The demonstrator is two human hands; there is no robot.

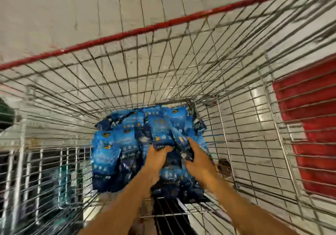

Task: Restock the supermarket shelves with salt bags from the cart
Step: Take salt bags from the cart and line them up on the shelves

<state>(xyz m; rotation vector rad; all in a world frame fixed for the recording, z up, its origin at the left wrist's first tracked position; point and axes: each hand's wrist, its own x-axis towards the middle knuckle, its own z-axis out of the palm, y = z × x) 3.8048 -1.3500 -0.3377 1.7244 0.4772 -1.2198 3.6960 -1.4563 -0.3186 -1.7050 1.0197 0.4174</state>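
Observation:
Several blue salt bags point(116, 149) lie heaped on the floor of a wire shopping cart point(163, 71) with a red top rail. Both my arms reach down into the cart. My left hand point(156, 157) grips a blue salt bag point(160, 134) at its lower edge. My right hand point(197, 154) grips another blue bag point(183, 143) right beside it. The two hands sit close together over the middle of the heap. The picture is blurred by motion.
The cart's wire walls rise on all sides around my arms. A red block point(312, 125) shows through the right wall. Light floor tiles point(72, 7) lie beyond the cart. A metal rack point(21, 143) and dark shapes stand at the left.

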